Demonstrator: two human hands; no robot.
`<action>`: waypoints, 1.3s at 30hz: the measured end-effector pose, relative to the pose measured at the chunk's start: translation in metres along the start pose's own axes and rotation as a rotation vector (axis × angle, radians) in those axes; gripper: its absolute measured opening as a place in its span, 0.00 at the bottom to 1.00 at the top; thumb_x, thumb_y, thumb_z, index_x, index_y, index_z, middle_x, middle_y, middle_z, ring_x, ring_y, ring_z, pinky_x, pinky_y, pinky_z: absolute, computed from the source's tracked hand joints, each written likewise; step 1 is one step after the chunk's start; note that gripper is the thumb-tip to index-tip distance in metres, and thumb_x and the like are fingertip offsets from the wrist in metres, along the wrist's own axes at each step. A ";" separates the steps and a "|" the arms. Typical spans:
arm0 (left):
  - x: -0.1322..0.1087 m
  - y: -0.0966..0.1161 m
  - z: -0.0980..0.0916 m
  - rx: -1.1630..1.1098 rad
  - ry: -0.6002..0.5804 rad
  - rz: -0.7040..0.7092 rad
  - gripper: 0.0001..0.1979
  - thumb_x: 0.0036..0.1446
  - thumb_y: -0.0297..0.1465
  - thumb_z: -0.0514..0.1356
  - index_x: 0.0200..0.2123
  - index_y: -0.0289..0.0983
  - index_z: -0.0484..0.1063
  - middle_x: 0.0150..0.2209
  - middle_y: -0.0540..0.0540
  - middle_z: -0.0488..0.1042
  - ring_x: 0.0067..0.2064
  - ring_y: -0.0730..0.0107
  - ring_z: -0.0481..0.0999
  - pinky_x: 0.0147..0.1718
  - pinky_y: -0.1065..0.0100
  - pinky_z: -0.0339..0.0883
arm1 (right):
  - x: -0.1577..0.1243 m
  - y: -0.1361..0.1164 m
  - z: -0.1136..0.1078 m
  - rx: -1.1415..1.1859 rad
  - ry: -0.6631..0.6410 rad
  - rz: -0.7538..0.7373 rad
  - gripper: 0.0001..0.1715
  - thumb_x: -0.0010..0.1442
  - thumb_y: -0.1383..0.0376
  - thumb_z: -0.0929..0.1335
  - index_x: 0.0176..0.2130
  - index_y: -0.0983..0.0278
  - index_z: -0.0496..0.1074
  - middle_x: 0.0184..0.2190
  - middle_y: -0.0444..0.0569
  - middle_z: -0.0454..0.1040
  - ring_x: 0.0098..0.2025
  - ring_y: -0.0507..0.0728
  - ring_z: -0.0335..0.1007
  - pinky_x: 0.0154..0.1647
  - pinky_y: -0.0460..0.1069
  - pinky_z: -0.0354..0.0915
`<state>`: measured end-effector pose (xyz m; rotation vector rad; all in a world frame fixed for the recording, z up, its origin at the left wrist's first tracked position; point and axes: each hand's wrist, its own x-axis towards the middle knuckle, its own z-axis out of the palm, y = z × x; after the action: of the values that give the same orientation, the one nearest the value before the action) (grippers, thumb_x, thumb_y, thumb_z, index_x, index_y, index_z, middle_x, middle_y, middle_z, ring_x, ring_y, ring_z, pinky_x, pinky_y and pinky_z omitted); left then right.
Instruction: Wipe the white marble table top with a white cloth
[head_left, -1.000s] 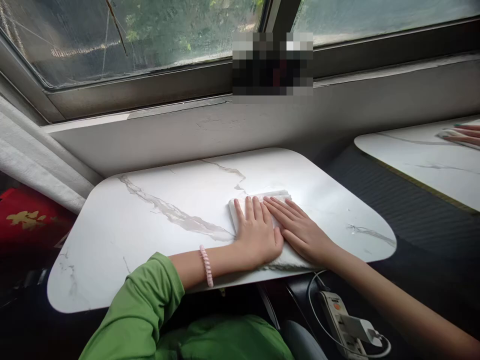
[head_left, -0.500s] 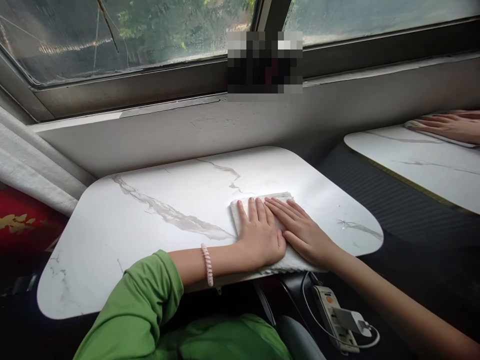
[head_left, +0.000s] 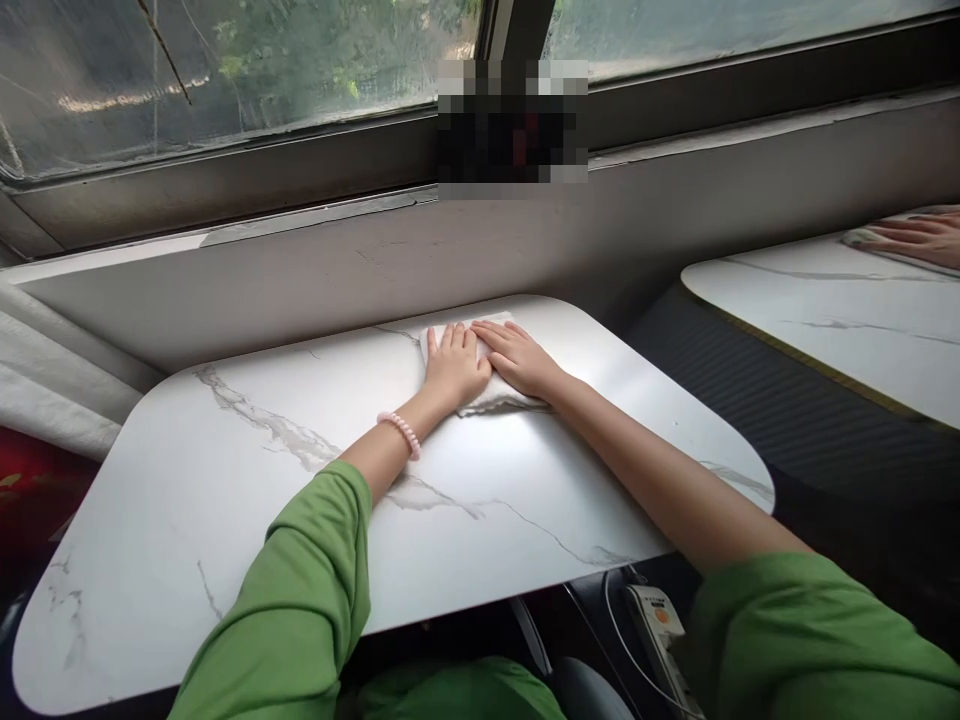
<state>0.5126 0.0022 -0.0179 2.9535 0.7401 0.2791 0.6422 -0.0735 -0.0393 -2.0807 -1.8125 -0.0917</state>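
A folded white cloth (head_left: 491, 398) lies near the far edge of a white marble table (head_left: 225, 500). My left hand (head_left: 452, 366) rests flat on the cloth's left part, fingers stretched out. My right hand (head_left: 517, 357) lies flat beside it on the right part, fingers also extended and overlapping the left hand's edge. Both arms reach forward in green sleeves. A pink bracelet (head_left: 400, 432) circles my left wrist.
A grey sill and window (head_left: 225, 90) run behind the table. A second marble table (head_left: 825, 310) stands at right, where another person's hand (head_left: 919, 238) presses a cloth. A power strip with a white cable (head_left: 660, 625) lies below. Red fabric (head_left: 22, 490) shows at left.
Both hands have pushed the cloth away from the near edge to the far side of the table, arms stretching out. The other person's hand shifted on the right table.
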 end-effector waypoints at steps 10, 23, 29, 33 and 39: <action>0.047 -0.019 0.008 0.017 0.065 -0.078 0.25 0.65 0.34 0.42 0.62 0.32 0.59 0.65 0.40 0.59 0.66 0.61 0.54 0.66 0.52 0.36 | 0.053 0.027 0.016 0.033 0.102 0.004 0.32 0.57 0.67 0.55 0.59 0.67 0.64 0.60 0.55 0.66 0.62 0.62 0.59 0.63 0.62 0.52; 0.007 0.009 0.004 0.059 0.036 -0.068 0.29 0.65 0.35 0.40 0.65 0.26 0.53 0.67 0.37 0.52 0.68 0.59 0.48 0.66 0.50 0.34 | 0.006 0.016 0.000 -0.018 -0.010 -0.043 0.33 0.62 0.66 0.53 0.64 0.65 0.57 0.65 0.52 0.58 0.67 0.60 0.51 0.65 0.62 0.50; -0.036 0.051 0.000 0.031 0.012 -0.047 0.30 0.65 0.35 0.40 0.65 0.23 0.52 0.67 0.35 0.51 0.69 0.54 0.46 0.66 0.48 0.33 | -0.055 0.007 -0.019 -0.003 -0.036 -0.076 0.33 0.63 0.65 0.53 0.66 0.63 0.54 0.66 0.51 0.55 0.68 0.61 0.49 0.66 0.65 0.49; -0.066 0.086 -0.002 -0.011 -0.014 0.026 0.31 0.65 0.37 0.40 0.65 0.22 0.51 0.68 0.33 0.50 0.69 0.51 0.45 0.66 0.45 0.33 | -0.110 0.002 -0.034 0.014 -0.001 -0.079 0.33 0.64 0.64 0.53 0.67 0.59 0.50 0.67 0.47 0.54 0.68 0.59 0.48 0.66 0.65 0.48; -0.097 0.133 -0.001 -0.050 -0.031 0.125 0.32 0.65 0.38 0.39 0.65 0.21 0.50 0.67 0.32 0.50 0.69 0.50 0.43 0.66 0.45 0.32 | -0.180 0.006 -0.052 -0.009 0.020 -0.048 0.35 0.64 0.65 0.53 0.69 0.54 0.45 0.68 0.44 0.53 0.68 0.59 0.48 0.66 0.66 0.49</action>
<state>0.4894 -0.1613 -0.0158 2.9535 0.5379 0.2552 0.6280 -0.2604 -0.0454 -2.0354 -1.8530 -0.1328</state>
